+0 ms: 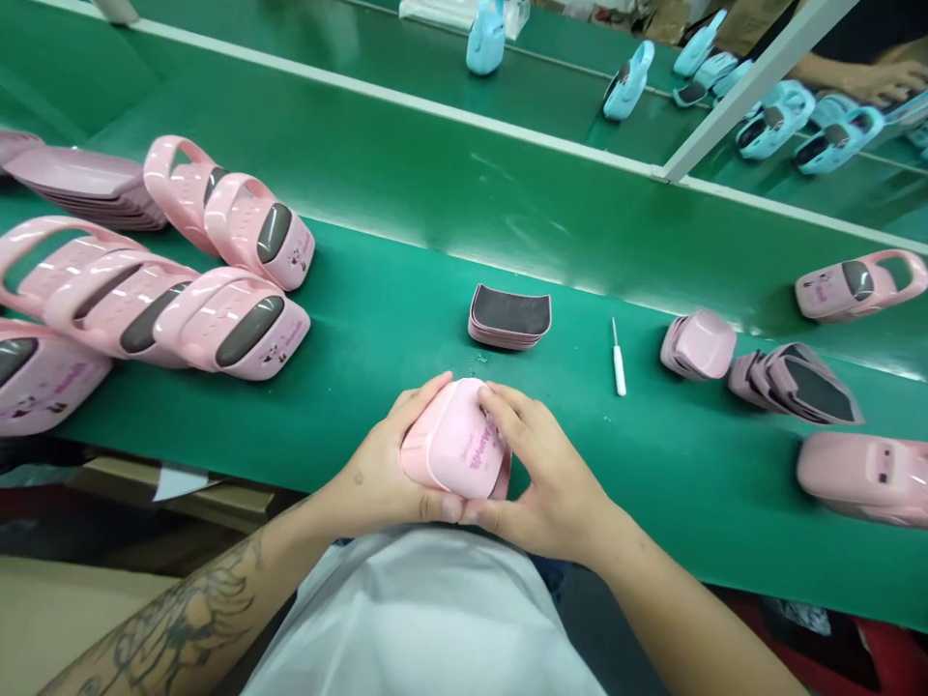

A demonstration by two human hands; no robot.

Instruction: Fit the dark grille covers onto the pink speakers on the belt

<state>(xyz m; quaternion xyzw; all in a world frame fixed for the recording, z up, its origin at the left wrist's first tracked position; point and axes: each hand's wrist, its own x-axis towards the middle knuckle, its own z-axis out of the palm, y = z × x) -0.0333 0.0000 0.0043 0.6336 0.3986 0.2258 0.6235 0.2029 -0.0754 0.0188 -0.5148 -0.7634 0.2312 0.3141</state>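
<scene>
Both my left hand [384, 454] and my right hand [540, 467] grip a pink plastic case [453, 441] with printed lettering, just above the green belt's near edge. Its rounded top faces up, and my fingers wrap its sides. Beyond my hands lies a small stack of pink pieces with dark pads [508, 316]. A white-handled screwdriver [619, 362] lies to the right of that stack, apart from my right hand. Several pink handled cases with dark oval pads [232, 324] are grouped at the left.
Pink stacked lids [698, 344], dark-padded pieces [794, 387] and larger pink cases [866, 477] lie at the right of the green belt [377, 440]. Beyond a white rail, a second green belt [551, 106] carries blue cases [629, 80]. A co-worker's hand [884, 82] is at the top right.
</scene>
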